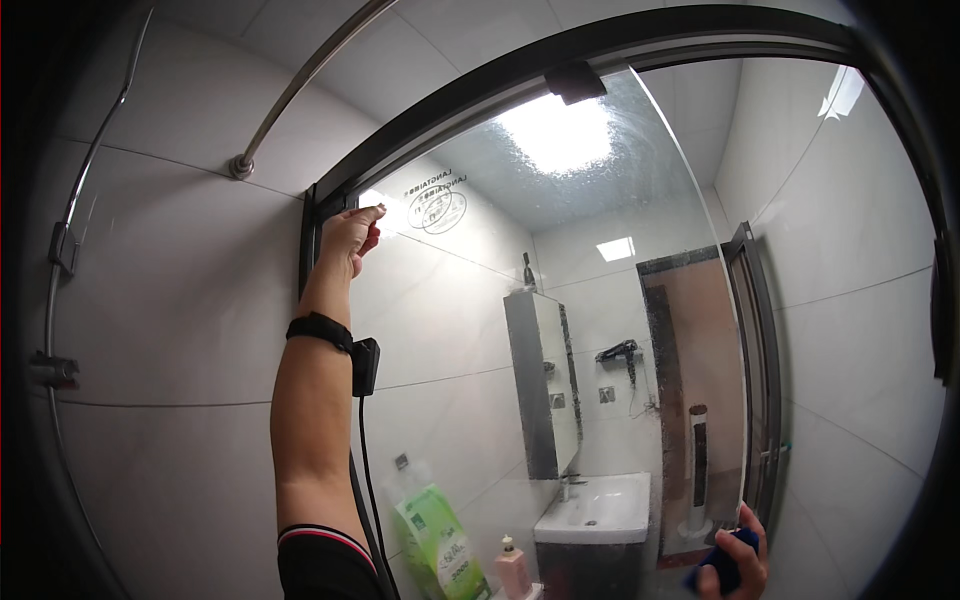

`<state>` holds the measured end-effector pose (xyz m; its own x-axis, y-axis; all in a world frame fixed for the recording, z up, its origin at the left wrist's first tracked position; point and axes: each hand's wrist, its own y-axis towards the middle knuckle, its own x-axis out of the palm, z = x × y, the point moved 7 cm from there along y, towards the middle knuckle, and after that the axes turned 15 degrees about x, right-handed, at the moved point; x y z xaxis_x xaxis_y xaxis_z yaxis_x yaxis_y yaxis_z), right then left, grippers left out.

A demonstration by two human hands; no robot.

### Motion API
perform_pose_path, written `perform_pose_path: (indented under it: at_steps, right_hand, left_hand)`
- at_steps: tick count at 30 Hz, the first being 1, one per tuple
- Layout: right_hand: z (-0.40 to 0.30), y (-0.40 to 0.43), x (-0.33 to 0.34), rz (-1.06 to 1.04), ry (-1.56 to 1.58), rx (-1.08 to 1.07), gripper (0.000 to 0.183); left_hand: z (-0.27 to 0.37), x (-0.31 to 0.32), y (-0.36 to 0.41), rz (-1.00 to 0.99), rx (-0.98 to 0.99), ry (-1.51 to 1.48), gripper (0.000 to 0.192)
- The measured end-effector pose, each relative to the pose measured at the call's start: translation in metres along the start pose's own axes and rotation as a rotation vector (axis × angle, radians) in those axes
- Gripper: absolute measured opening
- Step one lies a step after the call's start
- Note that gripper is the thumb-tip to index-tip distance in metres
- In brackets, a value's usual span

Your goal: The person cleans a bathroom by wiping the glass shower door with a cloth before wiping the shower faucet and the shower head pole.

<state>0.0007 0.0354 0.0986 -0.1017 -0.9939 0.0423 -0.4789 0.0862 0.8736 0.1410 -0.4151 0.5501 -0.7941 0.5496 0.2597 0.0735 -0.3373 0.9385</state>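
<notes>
A glass shower door panel stands before me, with water spots and streaks on its surface. My left hand is raised to its upper left, beside the dark frame, with thumb and finger brought together. Whether something small is pinched there cannot be made out. Close to these fingers the glass bears round printed marks with mirrored writing. Low at the panel's free right edge, my right hand grips a dark blue object, perhaps a sponge. Fingers partly cover it, and the grip is close to the glass edge.
A dark top rail carries the panel by a black roller clamp. Through the glass show a white washbasin, a mirror cabinet, a hair dryer, a green bag and a pink pump bottle. A metal shower pipe runs along the left.
</notes>
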Motion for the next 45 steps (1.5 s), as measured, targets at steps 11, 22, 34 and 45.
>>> perform_pose_path:
  at_steps: [11, 22, 34, 45]
  right_hand:
    - [0.001, -0.001, 0.001, -0.011, 0.037, 0.039, 0.040]
    - [-0.001, 0.001, 0.000, -0.007, -0.016, 0.006, 0.040]
    - [0.000, 0.001, -0.001, -0.007, -0.006, -0.003, 0.040]
    - [0.001, 0.001, -0.001, -0.026, 0.006, 0.024, 0.043]
  left_hand:
    - [0.006, 0.006, -0.004, -0.035, -0.006, -0.014, 0.012]
    - [0.003, 0.003, -0.002, 0.001, 0.008, -0.018, 0.011]
    - [0.000, 0.003, 0.001, -0.014, -0.002, 0.002, 0.013]
    - [0.003, 0.008, -0.003, -0.011, 0.006, 0.056, 0.015]
